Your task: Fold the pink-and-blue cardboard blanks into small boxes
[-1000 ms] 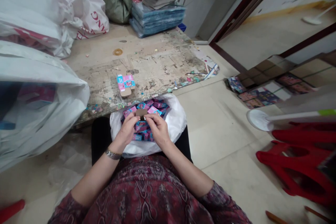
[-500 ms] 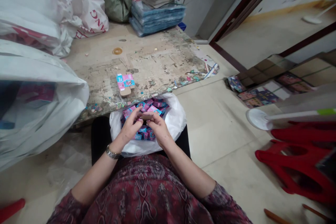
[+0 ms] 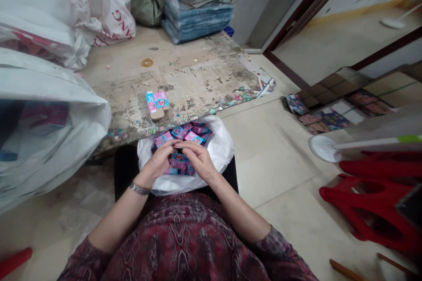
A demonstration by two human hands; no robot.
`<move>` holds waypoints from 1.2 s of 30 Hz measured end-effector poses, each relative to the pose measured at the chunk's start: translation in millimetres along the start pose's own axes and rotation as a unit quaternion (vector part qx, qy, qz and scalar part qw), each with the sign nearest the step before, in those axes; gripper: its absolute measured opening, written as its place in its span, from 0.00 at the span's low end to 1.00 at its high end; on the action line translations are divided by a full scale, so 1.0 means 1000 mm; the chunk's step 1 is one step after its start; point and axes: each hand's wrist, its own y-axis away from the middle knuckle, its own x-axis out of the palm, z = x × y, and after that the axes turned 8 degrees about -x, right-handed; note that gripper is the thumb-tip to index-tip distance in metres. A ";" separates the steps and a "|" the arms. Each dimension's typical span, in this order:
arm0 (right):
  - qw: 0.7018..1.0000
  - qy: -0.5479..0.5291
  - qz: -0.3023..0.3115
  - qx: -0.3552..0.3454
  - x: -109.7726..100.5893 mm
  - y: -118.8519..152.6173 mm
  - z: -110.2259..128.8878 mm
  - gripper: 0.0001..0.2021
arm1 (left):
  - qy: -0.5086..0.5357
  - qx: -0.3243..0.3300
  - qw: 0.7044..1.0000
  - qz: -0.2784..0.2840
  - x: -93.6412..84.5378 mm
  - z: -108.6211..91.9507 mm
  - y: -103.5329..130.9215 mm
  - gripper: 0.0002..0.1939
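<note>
On my lap a white plastic bag stands open, full of small pink and blue boxes. Above these boxes my left hand and my right hand meet at the fingertips. Both hands are closed around a small box, seen partly between them; its upper edge is hidden by the fingers. One flattened, unfolded pink and blue carton lies on the worn table just beyond the bag.
White plastic bags crowd the left. Bundled blue sheets lie at the table's back, near a tape ring. Red stools and stacked cartons are on the right.
Both hands have tilted and their fingers now lie flatter over the piece they hold. A pink and blue face shows between them where brown cardboard showed before.
</note>
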 end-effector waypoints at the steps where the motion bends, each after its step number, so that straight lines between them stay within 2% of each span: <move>1: 1.000 0.001 0.002 -0.003 -0.001 -0.001 0.001 0.12 | 0.009 -0.006 1.000 0.007 0.000 0.000 0.000 0.15; 5: 1.000 0.007 0.001 0.014 -0.003 -0.002 0.000 0.12 | 0.013 0.001 1.000 0.020 -0.002 0.001 0.001 0.14; 11: 0.997 -0.002 -0.010 0.071 -0.005 -0.001 -0.005 0.10 | -0.051 -0.002 0.998 0.048 -0.005 -0.001 0.005 0.23; 19: 0.993 0.004 -0.075 0.093 -0.001 0.000 -0.005 0.11 | -0.096 0.023 0.992 0.084 -0.001 -0.004 0.005 0.23; 23: 0.993 0.053 -0.079 0.076 0.000 0.004 -0.005 0.10 | -0.106 0.037 0.991 0.074 -0.003 -0.001 0.003 0.24; 26: 0.992 0.101 -0.070 0.038 -0.001 0.005 -0.004 0.10 | -0.101 0.027 0.992 0.064 -0.006 0.000 0.003 0.25; 31: 0.992 0.121 -0.023 -0.034 0.002 0.008 -0.003 0.12 | -0.072 0.010 0.996 0.050 -0.009 -0.003 0.004 0.25; 36: 0.985 0.152 -0.022 -0.075 0.007 0.015 -0.005 0.15 | -0.046 0.002 0.998 0.047 -0.007 -0.005 0.005 0.28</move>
